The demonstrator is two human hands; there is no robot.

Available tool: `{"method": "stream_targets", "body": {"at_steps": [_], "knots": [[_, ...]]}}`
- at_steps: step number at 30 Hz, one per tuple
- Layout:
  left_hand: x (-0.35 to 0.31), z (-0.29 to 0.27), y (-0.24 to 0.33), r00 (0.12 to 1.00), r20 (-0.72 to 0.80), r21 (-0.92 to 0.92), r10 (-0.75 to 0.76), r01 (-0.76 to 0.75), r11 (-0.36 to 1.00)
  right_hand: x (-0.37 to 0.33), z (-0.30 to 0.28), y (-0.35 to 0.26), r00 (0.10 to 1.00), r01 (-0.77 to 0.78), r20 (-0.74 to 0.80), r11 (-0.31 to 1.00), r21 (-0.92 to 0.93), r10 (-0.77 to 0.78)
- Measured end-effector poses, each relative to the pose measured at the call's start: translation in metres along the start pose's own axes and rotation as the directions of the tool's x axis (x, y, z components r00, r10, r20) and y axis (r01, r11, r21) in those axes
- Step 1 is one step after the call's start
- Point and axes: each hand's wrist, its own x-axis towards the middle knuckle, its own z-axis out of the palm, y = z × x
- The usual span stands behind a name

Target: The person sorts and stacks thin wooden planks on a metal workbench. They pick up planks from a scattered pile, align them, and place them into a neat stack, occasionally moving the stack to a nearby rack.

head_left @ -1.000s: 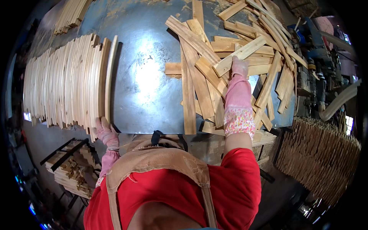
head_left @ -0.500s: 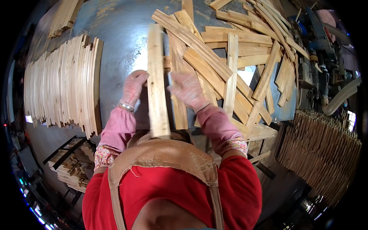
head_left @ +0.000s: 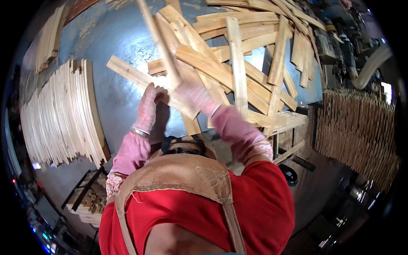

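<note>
My left hand, in a pink-and-white glove, is closed with its fingertips at the near edge of a pale wooden board. This board lies slanted above the blue-grey tabletop, its near end beside my other hand. My right hand, gloved too and smeared by motion, is closed on the near end of a second, narrow-looking wooden board that points away from me, edge partly up. Its fingers are blurred. Just beyond and to the right lies a loose heap of wooden boards, crossing one another.
A neat row of upright-edged boards stands at the left of the metal table, with another bundle behind it. A large wood stack stands at the right, below a pale hose. A rack with wood is at lower left.
The board that stood lengthwise between my hands now slants to the left by my left hand. My right hand has taken hold of another board from the heap. The whole view has shifted.
</note>
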Motion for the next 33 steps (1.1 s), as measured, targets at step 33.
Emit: {"method": "stream_targets", "body": {"at_steps": [33], "knots": [[-0.088,-0.243,0.088,0.771,-0.212,0.928,0.601,0.352,-0.124,0.025,0.098,-0.056,0.982,-0.172,-0.152,0.84,-0.515,0.109]]}}
